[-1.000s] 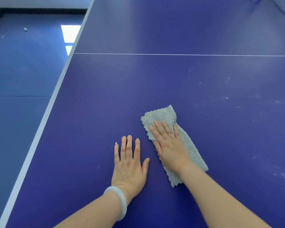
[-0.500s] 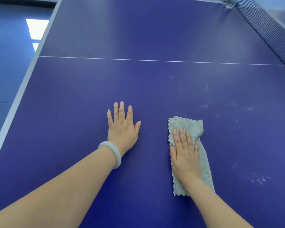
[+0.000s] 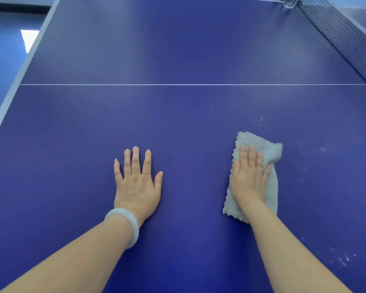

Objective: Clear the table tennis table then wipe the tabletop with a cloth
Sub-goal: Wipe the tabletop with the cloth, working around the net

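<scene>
A grey fluffy cloth point(image 3: 262, 144) lies folded on the blue table tennis tabletop point(image 3: 178, 115). My right hand point(image 3: 248, 178) presses flat on the cloth with straight fingers; the cloth's far right corner is bunched up. My left hand point(image 3: 136, 182) rests flat on the bare tabletop to the left of the cloth, fingers spread, with a pale bangle on the wrist. White dust specks point(image 3: 322, 149) lie on the tabletop just right of the cloth.
The net point(image 3: 342, 39) runs along the upper right, with its clamp point(image 3: 288, 2) at the far corner. A white centre line point(image 3: 178, 84) crosses the tabletop. The table's white edge point(image 3: 13, 81) borders blue floor on the left. More dust specks point(image 3: 344, 260) lie at lower right.
My right hand has slid the cloth to the right across the tabletop toward the dust specks, and its corner has bunched up. My left hand has stayed flat on the table.
</scene>
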